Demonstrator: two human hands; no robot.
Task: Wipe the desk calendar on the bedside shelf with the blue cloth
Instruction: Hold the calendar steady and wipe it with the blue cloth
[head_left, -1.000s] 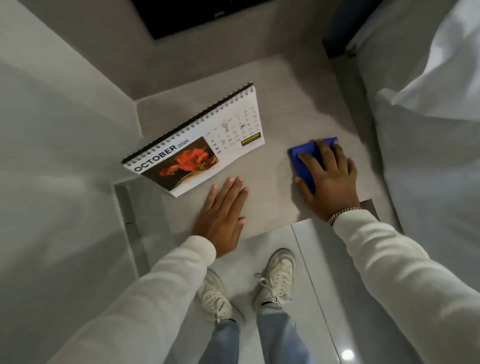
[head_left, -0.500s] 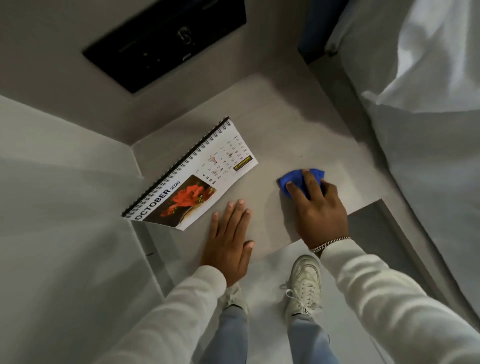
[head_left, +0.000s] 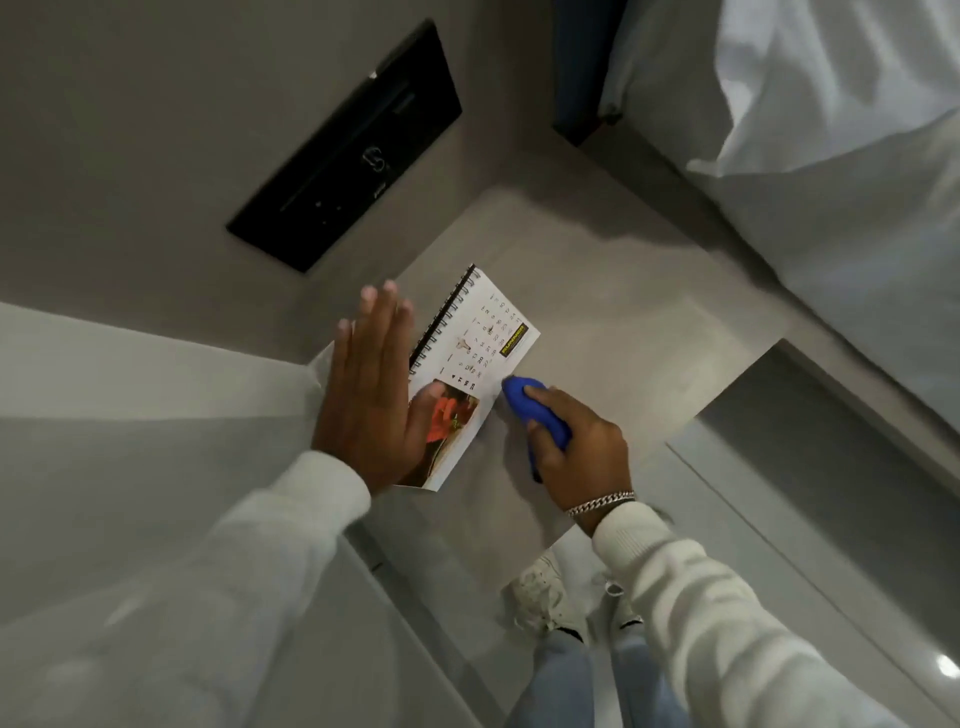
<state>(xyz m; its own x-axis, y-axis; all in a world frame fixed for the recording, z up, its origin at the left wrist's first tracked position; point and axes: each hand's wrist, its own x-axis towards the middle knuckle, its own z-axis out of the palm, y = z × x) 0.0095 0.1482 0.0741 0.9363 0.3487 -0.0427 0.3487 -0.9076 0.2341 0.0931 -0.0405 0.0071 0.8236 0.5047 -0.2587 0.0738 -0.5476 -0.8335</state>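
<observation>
Head view – desk calendar (head_left: 470, 364) stands mid-frame on the grey bedside shelf (head_left: 623, 322), spiral binding along its upper-left edge, date grid toward the top, red flower photo at the lower part. Left hand (head_left: 371, 395) is in front of the calendar's left portion, flat w/ fingers (head_left: 382, 322) straight and close together pointing toward the top of frame, thumb over the flower photo; can't tell if the palm actually touches the page. Right hand (head_left: 576, 452), center-right, is curled tight around the blue cloth (head_left: 537, 413) – bunched, its rounded end pokes out of the fist just beside the calendar's lower-right edge, at or nearly at the paper. Chain bracelet (head_left: 600, 503) at right wrist, white sleeves on both arms. Black wall panel (head_left: 345, 148) sits upper left of frame. White bedding (head_left: 841, 156) fills upper right. White sneakers (head_left: 543, 592) and blue jeans (head_left: 566, 680) at bottom center, blurred.
</observation>
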